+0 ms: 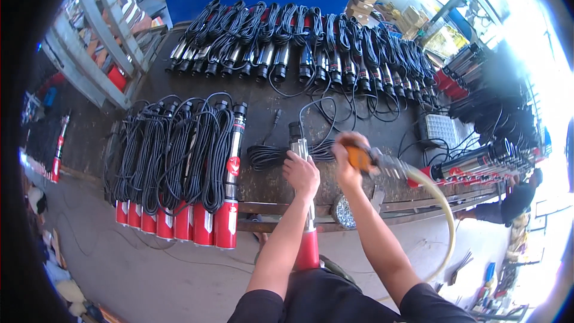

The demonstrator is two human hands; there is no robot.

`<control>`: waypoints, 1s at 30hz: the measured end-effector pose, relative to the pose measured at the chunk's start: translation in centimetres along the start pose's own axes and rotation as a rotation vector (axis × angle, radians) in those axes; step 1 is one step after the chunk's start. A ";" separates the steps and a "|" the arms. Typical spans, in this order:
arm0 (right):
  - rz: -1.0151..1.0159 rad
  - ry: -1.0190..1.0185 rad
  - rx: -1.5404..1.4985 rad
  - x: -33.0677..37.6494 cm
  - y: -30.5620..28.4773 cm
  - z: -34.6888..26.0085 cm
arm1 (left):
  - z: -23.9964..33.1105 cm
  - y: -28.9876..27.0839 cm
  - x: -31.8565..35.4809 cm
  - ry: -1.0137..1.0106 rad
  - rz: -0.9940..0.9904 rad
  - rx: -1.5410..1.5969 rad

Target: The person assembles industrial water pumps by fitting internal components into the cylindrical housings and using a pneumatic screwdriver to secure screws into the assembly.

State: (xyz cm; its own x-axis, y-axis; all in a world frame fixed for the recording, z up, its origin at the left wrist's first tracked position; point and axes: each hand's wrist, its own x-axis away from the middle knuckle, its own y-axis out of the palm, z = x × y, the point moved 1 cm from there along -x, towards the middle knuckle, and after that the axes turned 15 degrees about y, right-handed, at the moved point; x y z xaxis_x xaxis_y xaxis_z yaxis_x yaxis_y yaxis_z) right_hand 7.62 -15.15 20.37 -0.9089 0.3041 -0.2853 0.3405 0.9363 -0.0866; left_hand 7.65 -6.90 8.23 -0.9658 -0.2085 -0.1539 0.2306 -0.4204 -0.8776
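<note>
My left hand (301,173) is closed round a slim submersible pump (308,250) with a shiny metal body and a red lower end. The pump lies across the bench's front edge, red end toward me, and a black fitting (295,130) tops its far end. My right hand (348,160), smeared by motion, grips an orange and black air tool (361,158) just right of the pump. From the tool a pale yellow hose (447,209) curves down to the right. Coiled black cable (267,157) rests on the bench beside and behind my left hand.
Several finished-looking pumps with bundled cables (200,149) lie at the left, red ends over the edge. A long row of pumps (281,54) fills the bench's back. A round dish of small metal parts (344,211) sits at the front edge. More pumps (472,164) lie right.
</note>
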 end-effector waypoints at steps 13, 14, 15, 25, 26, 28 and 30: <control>0.394 0.026 -0.223 16.8 -16.9 -6.7 | 8.2 6.1 14.9 1.288 -0.635 -0.024; 0.407 0.020 -0.238 17.2 -17.3 -6.9 | 8.1 5.7 14.6 1.313 -0.582 -0.032; 0.420 0.016 -0.254 17.6 -17.6 -6.9 | 8.2 5.4 14.4 1.254 -0.580 0.018; 0.477 0.081 -0.466 19.0 -18.5 -7.0 | 7.0 5.6 15.0 0.404 -0.723 0.835; 0.473 0.093 -0.505 19.1 -18.3 -7.1 | 6.5 5.9 15.0 0.356 -0.775 0.848; 0.464 0.108 -0.565 19.1 -17.8 -7.0 | 5.1 6.0 15.1 0.177 -0.860 1.020; 0.472 0.138 -0.546 19.0 -17.8 -7.3 | 5.3 4.5 15.3 -0.027 -0.937 1.220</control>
State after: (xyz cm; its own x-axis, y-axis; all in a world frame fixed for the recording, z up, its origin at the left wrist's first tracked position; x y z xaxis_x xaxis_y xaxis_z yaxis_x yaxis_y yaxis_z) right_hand -17.47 -24.80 23.49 -0.7297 0.6820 -0.0492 0.5670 0.6436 0.5141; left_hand -5.44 -16.70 4.33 -0.8153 0.5256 0.2429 -0.4729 -0.8465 0.2446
